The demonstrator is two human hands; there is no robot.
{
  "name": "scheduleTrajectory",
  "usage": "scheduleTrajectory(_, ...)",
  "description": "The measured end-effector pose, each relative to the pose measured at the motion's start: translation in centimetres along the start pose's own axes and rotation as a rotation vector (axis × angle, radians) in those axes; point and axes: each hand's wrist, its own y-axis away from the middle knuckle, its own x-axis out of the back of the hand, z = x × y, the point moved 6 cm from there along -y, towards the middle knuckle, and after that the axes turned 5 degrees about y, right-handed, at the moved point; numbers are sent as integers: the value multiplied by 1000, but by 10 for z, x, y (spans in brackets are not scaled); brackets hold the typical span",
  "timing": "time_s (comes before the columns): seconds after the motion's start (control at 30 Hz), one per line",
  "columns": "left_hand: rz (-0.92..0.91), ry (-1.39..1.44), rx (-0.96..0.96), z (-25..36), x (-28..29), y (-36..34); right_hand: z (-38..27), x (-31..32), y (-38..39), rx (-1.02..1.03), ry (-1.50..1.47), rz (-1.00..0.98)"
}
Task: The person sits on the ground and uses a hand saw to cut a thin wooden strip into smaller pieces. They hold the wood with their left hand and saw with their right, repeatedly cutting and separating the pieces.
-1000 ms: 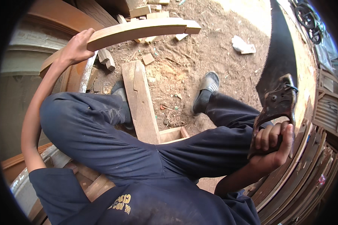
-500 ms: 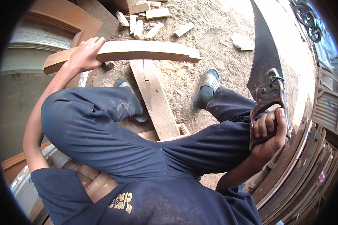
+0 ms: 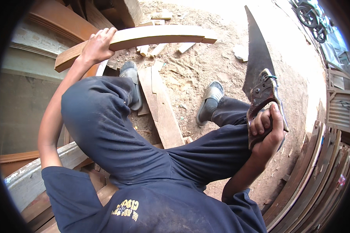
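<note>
My left hand is closed round a long squared wooden beam, which is raised above the ground at the far left. A notch is cut near the beam's right end. On my right, the fingers of my right hand wrap round the worn handle of a hand saw. The saw's blade points up and away, its toothed edge facing left. Blade and beam are apart. Between my legs a notched wooden board slopes away from me.
Several cut wood offcuts lie on the dirt ground beyond the beam. Wooden door frames stand at the left. Long stacked planks are at the lower right, with a motorbike at the far right.
The beam has moved up and slightly right with my left hand. The saw and my right hand have shifted left. My left knee has moved right, and the view has shifted somewhat.
</note>
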Motion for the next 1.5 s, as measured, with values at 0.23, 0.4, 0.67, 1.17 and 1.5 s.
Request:
scheduleTrajectory(0.23,38,71,36,16,1,-5,1,3,-1,-4,44,14)
scheduleTrajectory(0.4,24,180,28,25,-11,-2,-2,2,4,-28,-15,-41)
scheduleTrajectory(0.67,-21,158,-75,54,-35,-23,-1,6,2,20,15,18)
scheduleTrajectory(1.17,-358,322,75,60,-243,8,9,22,-13,6,74,48)
scheduleTrajectory(1.5,-222,296,-128,63,-307,8,10,29,5,-75,133,140)
